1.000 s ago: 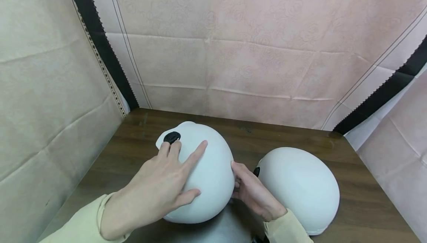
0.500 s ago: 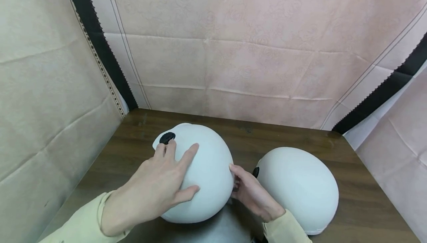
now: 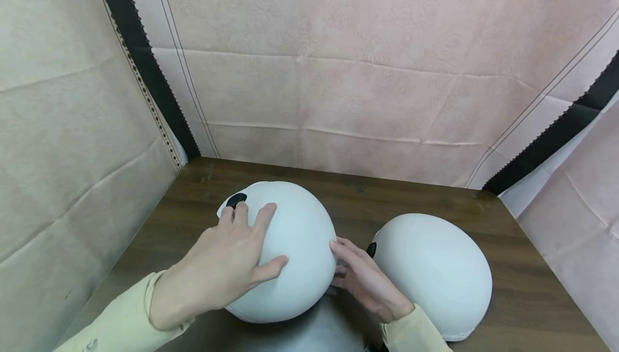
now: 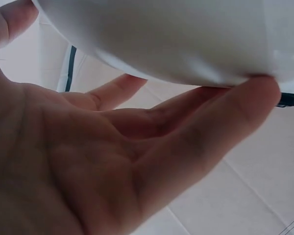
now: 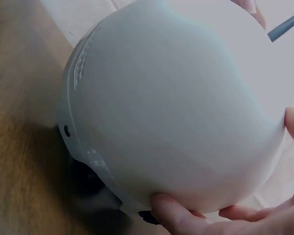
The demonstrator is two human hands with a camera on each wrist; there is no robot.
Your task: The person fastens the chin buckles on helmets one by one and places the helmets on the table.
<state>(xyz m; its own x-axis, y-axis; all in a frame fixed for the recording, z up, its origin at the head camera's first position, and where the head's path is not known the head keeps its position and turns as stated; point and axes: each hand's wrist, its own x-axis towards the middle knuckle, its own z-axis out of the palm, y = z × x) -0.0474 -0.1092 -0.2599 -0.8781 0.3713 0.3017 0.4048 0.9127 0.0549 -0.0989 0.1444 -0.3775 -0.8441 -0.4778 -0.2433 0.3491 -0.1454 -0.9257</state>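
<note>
A smooth white helmet [image 3: 295, 255] with a black fitting [image 3: 236, 200] at its far left edge is between my two hands, tilted over the table. My left hand [image 3: 217, 266] lies spread over its left side; in the left wrist view the fingertips [image 4: 262, 90] press on the shell. At its right side my right hand [image 3: 365, 277] grips low, one digit against the shell and other fingers curled toward its underside. The right wrist view shows fingers [image 5: 171, 210] at the rim, near a small dark hole [image 5: 66, 130]. The helmet's inside is hidden.
A second white helmet [image 3: 435, 277] stands on the brown wooden table [image 3: 527, 298], close beside my right wrist, a black piece [image 3: 371, 249] at its left edge. Pale patterned cloth walls [image 3: 338, 72] enclose the table at the back and both sides.
The held helmet has turned and shifted slightly left, its black fitting moving left with it. My left hand has moved left along with it; the right hand and second helmet have hardly moved.
</note>
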